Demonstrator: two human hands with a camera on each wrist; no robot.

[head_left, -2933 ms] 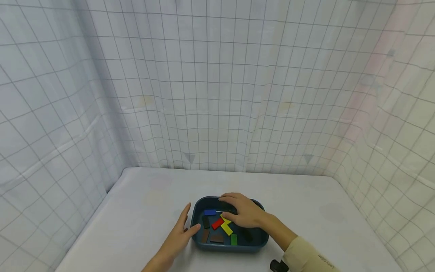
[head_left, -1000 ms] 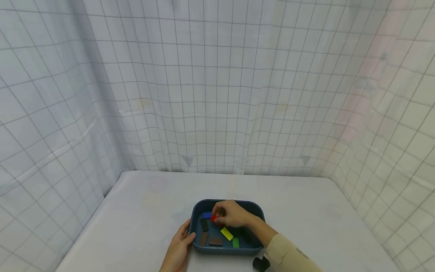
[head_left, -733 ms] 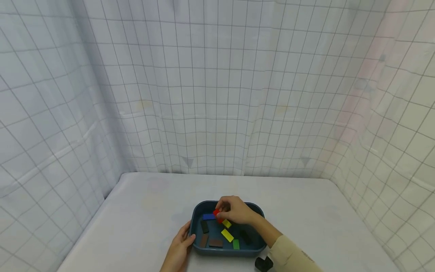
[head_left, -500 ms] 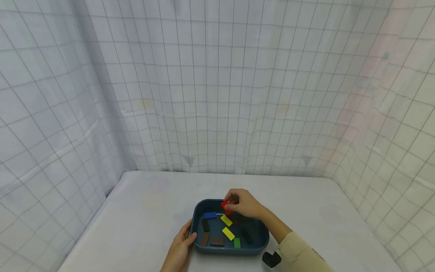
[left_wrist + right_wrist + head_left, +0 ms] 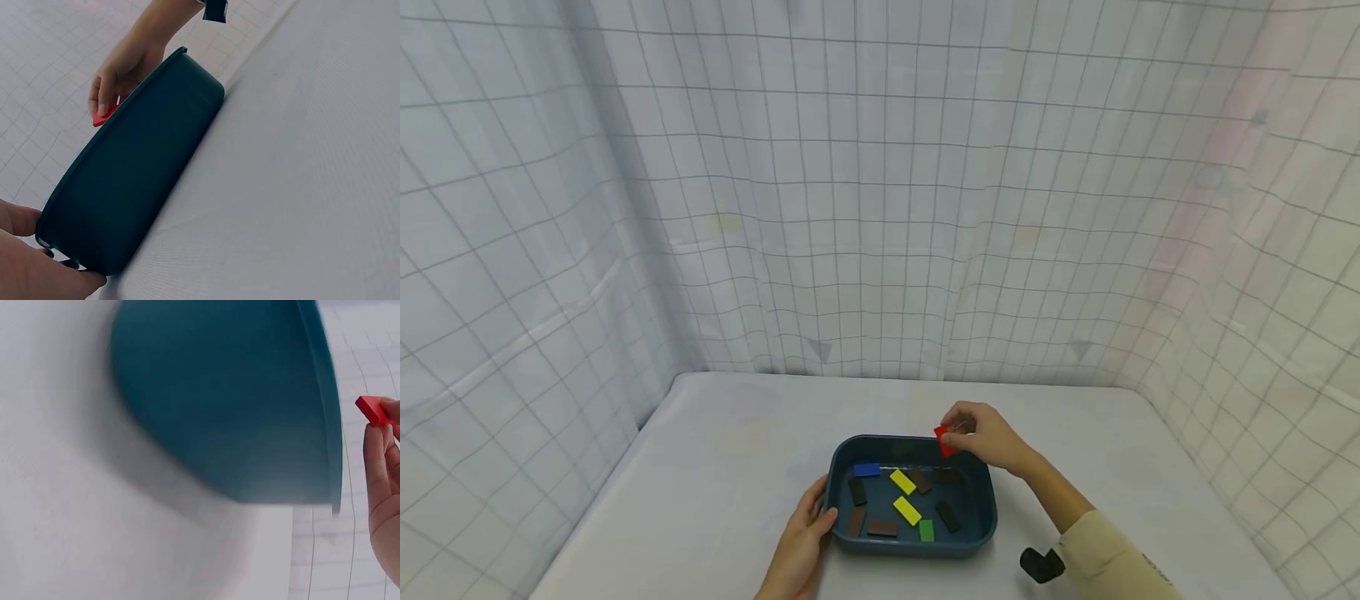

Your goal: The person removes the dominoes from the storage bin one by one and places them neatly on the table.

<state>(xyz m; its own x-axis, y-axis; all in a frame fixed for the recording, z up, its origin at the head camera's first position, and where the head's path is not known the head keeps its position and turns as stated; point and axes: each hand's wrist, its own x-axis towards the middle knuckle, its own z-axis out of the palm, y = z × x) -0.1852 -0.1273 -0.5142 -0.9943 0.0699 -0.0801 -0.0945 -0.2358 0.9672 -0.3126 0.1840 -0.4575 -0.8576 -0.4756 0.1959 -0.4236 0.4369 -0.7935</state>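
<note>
A dark blue plastic tray (image 5: 917,547) stands on the white table. My left hand (image 5: 800,537) grips its left end; in the left wrist view the thumb touches the rim and the fingertips reach the bottom edge. My right hand (image 5: 991,437) pinches a red domino-like block (image 5: 946,442) over the tray's back right rim. In the right wrist view the same red block (image 5: 372,409) sits between thumb and fingertips, beside the rim. Lying in the tray are a blue block (image 5: 867,470), two yellow blocks (image 5: 907,510), a green block (image 5: 927,531) and several brown and black blocks (image 5: 882,528).
A black object (image 5: 1042,566), apparently worn at the right wrist, shows below the sleeve (image 5: 1112,558). White gridded cloth (image 5: 880,208) surrounds the table (image 5: 752,417) at the back and sides.
My right hand reached into the tray, took the red block and lifted it up and rightward to the back right rim. My left hand closed in on the tray's left end.
</note>
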